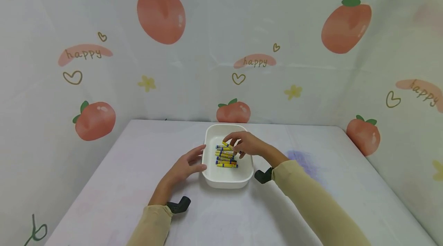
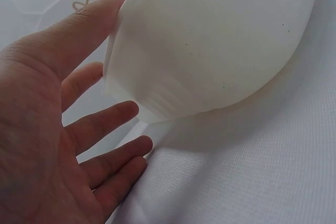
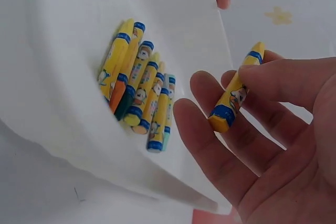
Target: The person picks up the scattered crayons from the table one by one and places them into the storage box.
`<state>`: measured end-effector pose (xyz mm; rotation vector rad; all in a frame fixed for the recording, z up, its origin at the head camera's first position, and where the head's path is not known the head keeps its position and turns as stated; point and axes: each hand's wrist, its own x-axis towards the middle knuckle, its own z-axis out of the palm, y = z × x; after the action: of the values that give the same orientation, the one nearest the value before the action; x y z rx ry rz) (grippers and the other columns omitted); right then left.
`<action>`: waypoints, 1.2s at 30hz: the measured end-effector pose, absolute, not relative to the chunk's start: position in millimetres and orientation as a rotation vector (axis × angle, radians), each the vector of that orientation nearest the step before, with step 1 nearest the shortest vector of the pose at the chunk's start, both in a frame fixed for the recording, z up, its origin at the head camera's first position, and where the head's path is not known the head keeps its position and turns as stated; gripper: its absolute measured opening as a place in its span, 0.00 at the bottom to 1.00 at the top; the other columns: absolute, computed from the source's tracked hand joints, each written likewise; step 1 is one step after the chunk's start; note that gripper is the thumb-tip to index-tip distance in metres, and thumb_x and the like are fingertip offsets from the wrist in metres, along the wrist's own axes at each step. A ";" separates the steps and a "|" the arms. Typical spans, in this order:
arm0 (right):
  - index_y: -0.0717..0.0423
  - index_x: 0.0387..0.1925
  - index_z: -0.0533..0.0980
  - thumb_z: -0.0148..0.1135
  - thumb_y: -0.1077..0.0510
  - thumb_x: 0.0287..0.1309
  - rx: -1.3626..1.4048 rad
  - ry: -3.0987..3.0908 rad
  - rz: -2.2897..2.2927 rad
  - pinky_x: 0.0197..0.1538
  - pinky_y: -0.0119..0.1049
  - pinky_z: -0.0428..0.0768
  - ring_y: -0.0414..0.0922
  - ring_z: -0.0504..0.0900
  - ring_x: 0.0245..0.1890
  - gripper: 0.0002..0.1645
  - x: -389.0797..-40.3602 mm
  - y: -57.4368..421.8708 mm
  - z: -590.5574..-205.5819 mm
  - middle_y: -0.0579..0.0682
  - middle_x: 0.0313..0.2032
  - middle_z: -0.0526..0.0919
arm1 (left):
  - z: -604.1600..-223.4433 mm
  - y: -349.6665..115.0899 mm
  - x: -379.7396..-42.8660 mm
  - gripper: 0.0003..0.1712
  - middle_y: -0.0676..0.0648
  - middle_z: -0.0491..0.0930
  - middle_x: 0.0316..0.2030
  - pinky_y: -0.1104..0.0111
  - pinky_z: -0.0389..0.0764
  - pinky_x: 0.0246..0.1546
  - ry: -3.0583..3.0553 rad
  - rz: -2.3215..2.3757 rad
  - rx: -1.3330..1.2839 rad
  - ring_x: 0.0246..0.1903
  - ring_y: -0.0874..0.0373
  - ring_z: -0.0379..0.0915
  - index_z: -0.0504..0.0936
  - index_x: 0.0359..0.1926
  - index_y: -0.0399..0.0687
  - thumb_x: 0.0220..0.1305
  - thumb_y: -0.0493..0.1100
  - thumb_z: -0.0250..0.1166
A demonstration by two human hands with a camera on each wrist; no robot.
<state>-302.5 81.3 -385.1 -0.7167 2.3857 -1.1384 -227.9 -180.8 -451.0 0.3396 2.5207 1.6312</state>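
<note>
A white plastic tub (image 1: 225, 184) stands on the table before me. Several yellow-wrapped crayons (image 1: 226, 165) with blue bands lie in it, side by side in a rough row. Above them my right hand (image 1: 250, 144) pinches one yellow crayon (image 3: 234, 95) between thumb and fingers, its yellow tip pointing up in the right wrist view. At the tub's left side is my left hand (image 1: 181, 169), fingers spread and fairly straight, with its thumb and fingertips right at the wall. The left wrist view shows the tub's outer side (image 2: 210, 40) close to that palm.
A white cloth (image 1: 138, 161) covers the table, with a purple stain (image 1: 304, 165) to the right. Behind it hangs a pale backdrop (image 1: 207, 26) printed with fruit, hearts and flowers. Dark wrist mounts (image 1: 179, 205) sit at both sleeve cuffs.
</note>
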 end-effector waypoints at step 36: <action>0.59 0.55 0.77 0.60 0.71 0.60 -0.759 2.379 -0.974 0.32 0.43 0.85 0.50 0.80 0.39 0.21 -297.5 66.3 -394.1 0.53 0.39 0.80 | -462.5 -184.9 -236.2 0.42 0.43 0.69 0.65 0.43 0.65 0.61 2.530 1.621 0.358 0.63 0.44 0.65 0.64 0.72 0.60 0.57 0.49 0.71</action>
<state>-297.5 66.3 -394.1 -0.7586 2.3794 -0.9743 -236.2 -184.9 -462.5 0.3583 2.5295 1.6211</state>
